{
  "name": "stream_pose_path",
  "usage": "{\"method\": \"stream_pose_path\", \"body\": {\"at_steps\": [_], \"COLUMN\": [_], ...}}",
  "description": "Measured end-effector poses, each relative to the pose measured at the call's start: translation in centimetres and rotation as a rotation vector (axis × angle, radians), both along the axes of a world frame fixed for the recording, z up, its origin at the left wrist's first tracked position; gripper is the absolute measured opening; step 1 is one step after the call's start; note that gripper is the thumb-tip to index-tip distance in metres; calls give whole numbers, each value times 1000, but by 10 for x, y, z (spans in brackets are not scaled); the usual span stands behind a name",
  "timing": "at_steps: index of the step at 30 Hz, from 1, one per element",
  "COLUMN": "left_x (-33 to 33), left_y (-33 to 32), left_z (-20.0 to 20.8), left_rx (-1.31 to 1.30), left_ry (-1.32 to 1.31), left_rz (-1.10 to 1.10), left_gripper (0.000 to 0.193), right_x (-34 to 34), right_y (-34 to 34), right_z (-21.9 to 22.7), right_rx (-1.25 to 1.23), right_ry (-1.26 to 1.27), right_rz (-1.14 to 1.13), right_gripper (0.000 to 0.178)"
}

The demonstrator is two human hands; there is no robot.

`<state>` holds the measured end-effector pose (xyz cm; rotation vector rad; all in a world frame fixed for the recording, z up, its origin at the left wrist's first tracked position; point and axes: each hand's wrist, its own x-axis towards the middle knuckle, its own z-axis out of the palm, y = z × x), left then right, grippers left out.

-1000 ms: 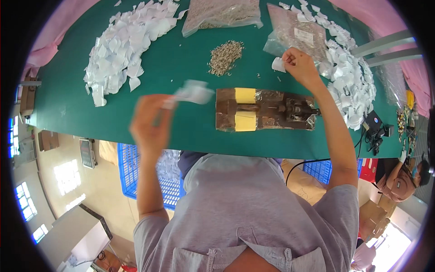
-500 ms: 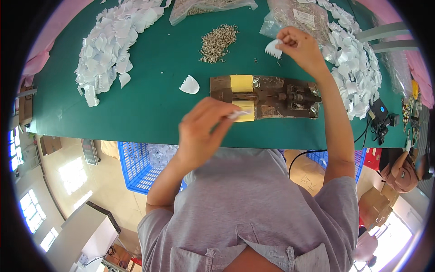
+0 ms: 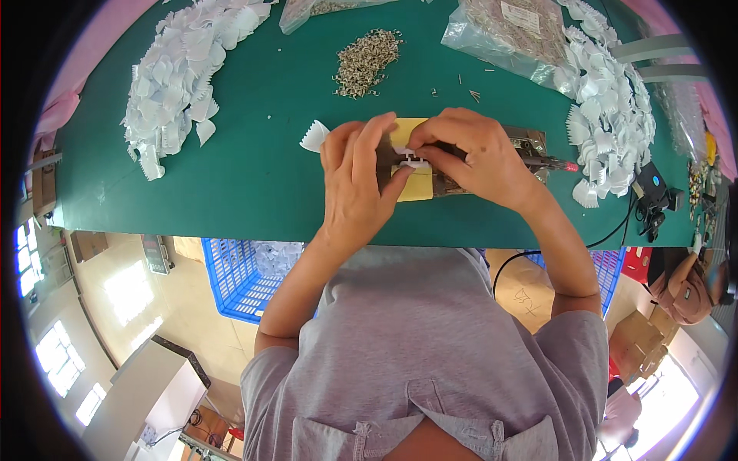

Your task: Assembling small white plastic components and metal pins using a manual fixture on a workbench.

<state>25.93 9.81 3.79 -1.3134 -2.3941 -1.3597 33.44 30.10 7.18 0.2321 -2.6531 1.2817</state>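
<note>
My left hand (image 3: 354,173) and my right hand (image 3: 480,157) meet over a dark brown fixture board (image 3: 530,138) on the table. Between their fingertips are white plastic pieces (image 3: 413,161), which seem to be toothed clip halves with their hinge sides facing each other. Both hands are closed on them, over a yellow pad (image 3: 417,189) stuck to the board. The fingers hide much of the pieces and the middle of the fixture. Beside my left fingers lies a loose white toothed clip half (image 3: 313,137). A metal rod with a red tip (image 3: 570,166) sticks out at the fixture's right end.
Heaps of white toothed pieces lie at the left (image 3: 173,92) and right (image 3: 607,131). A pile of small metal springs (image 3: 367,63) sits beyond the fixture, near several loose pins (image 3: 474,97). Clear bags (image 3: 507,38) lie farther back. A black device with a cable (image 3: 649,184) stands at the right edge.
My right hand has come from the far right, by the bag, to the fixture with its white piece. The left hand has turned and now meets it there. The fixture's rod now sticks out farther right.
</note>
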Motion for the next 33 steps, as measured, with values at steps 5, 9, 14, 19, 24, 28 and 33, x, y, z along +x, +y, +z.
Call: {"method": "stream_pose_path", "body": {"at_steps": [5,9,14,19,24,28,33], "left_x": [-17,-19,-18,-19,-17,-19,-19], "left_y": [-3,-4,-5,-5,-6,-5,-5], "left_z": [2,4,2,6,0,-3,-15], "left_rx": [-78,-80,-29,-22,-12,9,56], "left_ry": [-214,-247,-245,-235,-287,-195,-146], "left_rz": [-187,-195,-209,-211,-194,-187,-217], "left_gripper": [70,67,63,62,58,53,46], "right_x": [0,8,21,22,21,16,8], "right_y": [-5,-12,-25,-30,-36,-28,-24], "right_z": [0,10,5,-16,-12,4,-1], "right_rx": [-23,-2,536,548,553,387,203], "right_ry": [36,59,300,474,424,291,172], "right_rz": [-61,-149,-111,-123,-137,-146,-218], "right_gripper": [17,19,22,23,23,16,11]}}
